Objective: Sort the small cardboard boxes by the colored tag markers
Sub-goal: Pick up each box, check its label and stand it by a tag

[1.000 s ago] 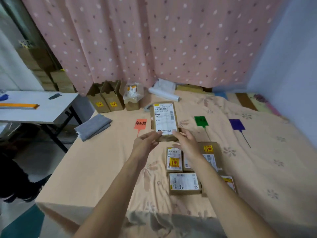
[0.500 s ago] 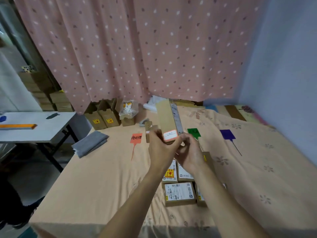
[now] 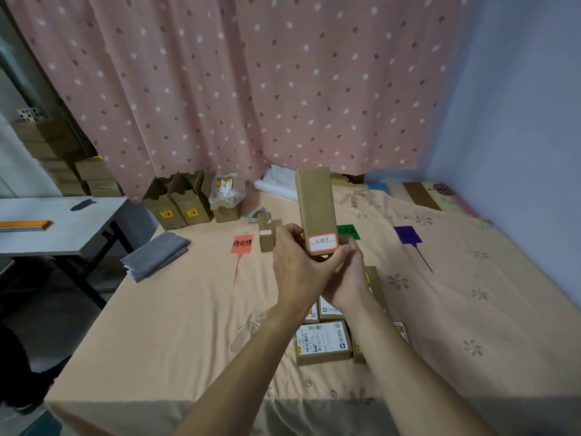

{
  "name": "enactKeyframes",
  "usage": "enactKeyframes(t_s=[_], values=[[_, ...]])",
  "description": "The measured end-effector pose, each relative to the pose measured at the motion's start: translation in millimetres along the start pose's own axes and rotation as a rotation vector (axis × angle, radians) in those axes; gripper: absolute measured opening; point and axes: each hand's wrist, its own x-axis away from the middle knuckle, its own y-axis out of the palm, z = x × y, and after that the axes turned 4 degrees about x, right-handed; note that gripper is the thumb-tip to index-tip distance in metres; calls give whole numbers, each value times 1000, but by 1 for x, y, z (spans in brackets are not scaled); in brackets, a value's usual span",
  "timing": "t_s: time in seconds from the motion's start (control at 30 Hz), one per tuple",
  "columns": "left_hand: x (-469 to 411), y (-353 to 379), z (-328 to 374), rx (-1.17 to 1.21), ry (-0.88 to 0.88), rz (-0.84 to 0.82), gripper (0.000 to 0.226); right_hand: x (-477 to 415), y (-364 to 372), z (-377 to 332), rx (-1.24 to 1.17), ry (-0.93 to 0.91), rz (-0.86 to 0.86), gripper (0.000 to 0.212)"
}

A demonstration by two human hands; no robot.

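**Tall box held upright over the peach bedsheet**

A peach flowered sheet covers the surface and fills the lower frame. At lower centre a cluster of labelled cardboard boxes lies flat on it, partly hidden by the forearms. Farther up, three tag markers lie in a row: an orange tag with handwriting at centre left, a green tag mostly behind the held box, and a purple tag at the right. One small box stands just beside the orange tag. A folded grey cloth lies near the sheet's left edge, beside a white table. Open cartons stand at the far edge under a pink dotted curtain; a blue wall closes the right.

Both arms reach in from the bottom. The left hand and right hand meet at centre frame, fingers curled round the lower end of a tall box. It is held upright above the sheet, its red-bordered sticker facing the camera.
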Motion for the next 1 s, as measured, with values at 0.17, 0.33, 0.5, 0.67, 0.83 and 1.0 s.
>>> enactKeyframes(t_s=[0.17, 0.33, 0.5, 0.67, 0.83, 1.0], values=[[0, -3, -3, -10, 3, -21, 85, 4, 1, 3, 26, -14, 42, 47], [0, -11, -11, 55, -86, -32, 76, 4, 5, 9, 188, -78, 97, 42], [-2, -27, -27, 212, -242, -81, 49, 3, 7, 20, 480, -203, 200, 25], [2, -41, -42, 174, -276, -129, 33, 1, -1, 41, 564, -219, 286, 26], [7, -51, -62, 114, -312, -153, 39, -4, -9, 62, 579, -159, 329, 28], [14, -56, -80, 92, -329, -203, 45, -2, -16, 78, 634, -144, 376, 22]])
